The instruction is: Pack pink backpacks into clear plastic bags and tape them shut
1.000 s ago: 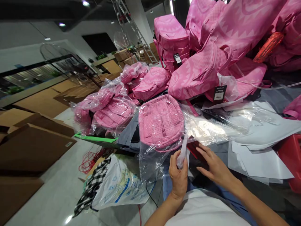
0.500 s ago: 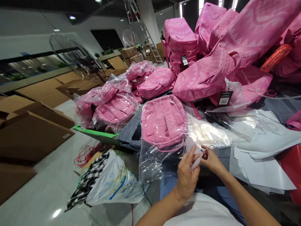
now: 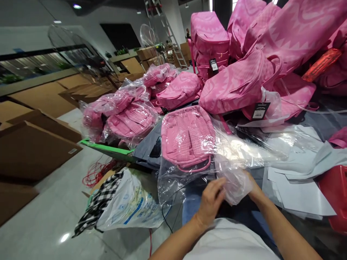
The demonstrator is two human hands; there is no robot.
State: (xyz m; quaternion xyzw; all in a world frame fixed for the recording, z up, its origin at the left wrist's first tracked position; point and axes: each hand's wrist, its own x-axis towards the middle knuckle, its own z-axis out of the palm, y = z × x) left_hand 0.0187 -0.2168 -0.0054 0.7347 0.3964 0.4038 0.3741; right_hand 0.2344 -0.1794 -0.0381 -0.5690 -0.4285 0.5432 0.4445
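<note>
A translucent bag [image 3: 234, 185] sits just off the near right corner of the plastic-wrapped pink backpack [image 3: 188, 134]. The left hand [image 3: 212, 200] curls its fingers beside that bag — pinching it or not, I cannot tell — and the right hand [image 3: 254, 188] is partly hidden by it, grip unclear. White sheets [image 3: 306, 193] lie right of the backpack.

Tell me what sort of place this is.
Probably a warehouse or workshop: it has heaped pink patterned fabric backpacks, a rounded pink fabric bag in clear plastic, and large brown cardboard boxes at the left.
</note>
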